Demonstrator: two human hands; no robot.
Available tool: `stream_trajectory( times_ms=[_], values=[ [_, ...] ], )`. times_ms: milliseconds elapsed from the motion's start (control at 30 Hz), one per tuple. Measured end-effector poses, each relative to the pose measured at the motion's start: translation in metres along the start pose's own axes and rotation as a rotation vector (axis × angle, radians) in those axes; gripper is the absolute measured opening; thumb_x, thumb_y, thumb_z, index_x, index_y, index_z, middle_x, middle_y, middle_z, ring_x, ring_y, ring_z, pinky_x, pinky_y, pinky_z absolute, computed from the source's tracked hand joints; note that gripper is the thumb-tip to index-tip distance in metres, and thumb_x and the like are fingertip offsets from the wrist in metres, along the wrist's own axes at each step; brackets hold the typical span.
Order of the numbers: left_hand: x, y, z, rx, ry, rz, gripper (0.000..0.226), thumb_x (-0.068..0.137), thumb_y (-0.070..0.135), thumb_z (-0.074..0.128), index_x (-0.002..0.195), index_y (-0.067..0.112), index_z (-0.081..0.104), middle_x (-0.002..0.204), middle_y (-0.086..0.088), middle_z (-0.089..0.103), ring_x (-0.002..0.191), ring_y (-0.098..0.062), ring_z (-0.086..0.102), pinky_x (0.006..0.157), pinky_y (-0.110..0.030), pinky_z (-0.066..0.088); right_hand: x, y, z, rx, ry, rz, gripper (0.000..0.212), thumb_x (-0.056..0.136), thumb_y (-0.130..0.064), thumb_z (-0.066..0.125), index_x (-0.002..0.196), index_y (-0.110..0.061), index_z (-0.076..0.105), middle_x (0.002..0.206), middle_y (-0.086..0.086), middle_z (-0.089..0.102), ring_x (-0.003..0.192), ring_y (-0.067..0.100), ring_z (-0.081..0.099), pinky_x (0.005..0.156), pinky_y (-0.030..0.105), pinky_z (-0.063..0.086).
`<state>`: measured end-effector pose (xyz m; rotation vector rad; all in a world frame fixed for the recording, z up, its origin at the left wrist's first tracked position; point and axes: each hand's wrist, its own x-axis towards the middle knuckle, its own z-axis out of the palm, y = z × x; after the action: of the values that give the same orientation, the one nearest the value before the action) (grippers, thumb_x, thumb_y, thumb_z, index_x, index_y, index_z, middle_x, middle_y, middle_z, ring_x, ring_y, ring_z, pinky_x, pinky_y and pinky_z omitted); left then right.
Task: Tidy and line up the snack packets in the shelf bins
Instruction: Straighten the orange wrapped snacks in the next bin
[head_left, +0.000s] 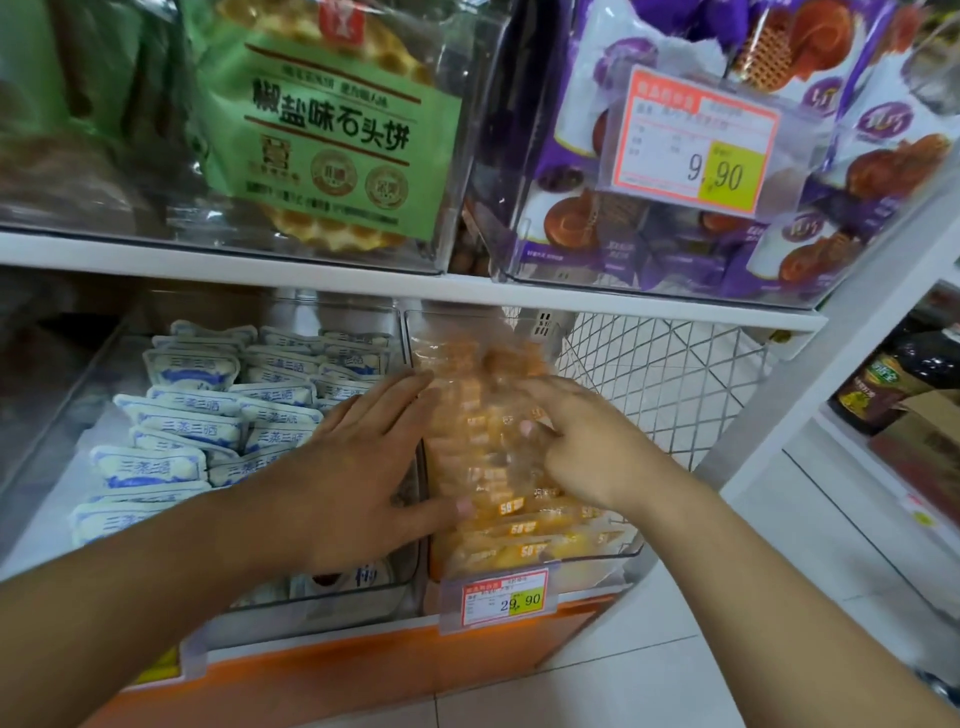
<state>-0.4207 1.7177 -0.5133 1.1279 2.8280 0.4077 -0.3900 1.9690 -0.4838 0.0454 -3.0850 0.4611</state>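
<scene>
In the lower middle of the frame, a clear bin (631, 558) holds a row of orange snack packets (498, 467) stacked on edge, running from the front wall back toward the shelf rear. The left hand (358, 467) lies flat with straight fingers against the left flank of that row, its thumb reaching across the front packets; it grips nothing. The right hand (582, 441) sits on the right side of the row with its fingers bent over the packet tops, seemingly pressing or pinching them, though blur hides whether any one packet is truly pinched. To the left of the frame, a neighbouring bin (363, 590) carries blue-and-white packets (208, 415) lying in loose overlapping rows. A price tag (501, 595) hangs on the front of the orange bin. In the upper part of the frame, upper bins show a green cracker bag (332, 135) and purple pastry bags (649, 249).

The step in hand looks like squaring the orange row between both palms. The next move likely calls for even pressure from both sides so the packets stand parallel, then attention to the looser blue-and-white ones.
</scene>
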Motion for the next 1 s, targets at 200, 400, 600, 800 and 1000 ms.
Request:
stream_trajectory(
  times_ms=[200, 400, 600, 800, 1000],
  values=[
    [-0.002, 0.002, -0.009, -0.176, -0.079, -0.080, 0.107, 0.081, 0.087, 0.032, 0.154, 0.040, -0.029, 0.153, 0.033, -0.041, 0.156, -0.010, 0.001, 0.125, -0.038, 0.020, 0.030, -0.012, 0.019, 0.174, -0.026, -0.003, 0.049, 0.101, -0.018, 0.063, 0.148, -0.027, 0.057, 0.149, -0.001, 0.052, 0.126, 0.018, 0.062, 0.112, 0.039, 0.049],
    [0.001, 0.001, -0.006, -0.230, -0.096, -0.082, 0.107, 0.082, 0.085, 0.035, 0.155, 0.039, -0.028, 0.151, 0.035, -0.041, 0.156, -0.007, 0.002, 0.124, -0.036, 0.022, 0.030, -0.008, 0.019, 0.215, 0.036, -0.029, 0.048, 0.095, -0.007, 0.068, 0.130, -0.039, 0.068, 0.109, -0.019, 0.059, 0.102, 0.006, 0.064, 0.097, 0.027, 0.055],
    [0.001, 0.003, -0.005, -0.251, -0.111, -0.095, 0.107, 0.085, 0.082, 0.040, 0.155, 0.038, -0.027, 0.149, 0.037, -0.042, 0.155, -0.006, 0.001, 0.124, -0.035, 0.022, 0.032, -0.009, 0.023, 0.244, 0.048, -0.020, 0.032, 0.092, -0.003, 0.069, 0.106, -0.032, 0.071, 0.097, -0.016, 0.065, 0.090, 0.000, 0.062, 0.086, 0.019, 0.051],
    [0.001, 0.002, -0.006, -0.271, -0.106, -0.092, 0.106, 0.086, 0.079, 0.043, 0.157, 0.037, -0.024, 0.150, 0.039, -0.040, 0.155, -0.005, 0.006, 0.123, -0.036, 0.025, 0.033, -0.010, 0.028, 0.257, 0.016, 0.041, 0.025, 0.096, -0.014, 0.069, 0.107, -0.036, 0.075, 0.091, -0.016, 0.070, 0.083, -0.005, 0.069, 0.097, 0.026, 0.054],
    [0.001, -0.001, -0.003, -0.294, -0.094, -0.085, 0.104, 0.090, 0.072, 0.049, 0.157, 0.038, -0.023, 0.149, 0.040, -0.039, 0.155, -0.006, 0.007, 0.122, -0.036, 0.028, 0.038, -0.022, 0.034, 0.150, 0.039, -0.072, 0.019, 0.091, -0.030, 0.069, 0.106, -0.039, 0.076, 0.113, -0.020, 0.066, 0.117, 0.015, 0.060, 0.112, 0.048, 0.043]
  ],
)
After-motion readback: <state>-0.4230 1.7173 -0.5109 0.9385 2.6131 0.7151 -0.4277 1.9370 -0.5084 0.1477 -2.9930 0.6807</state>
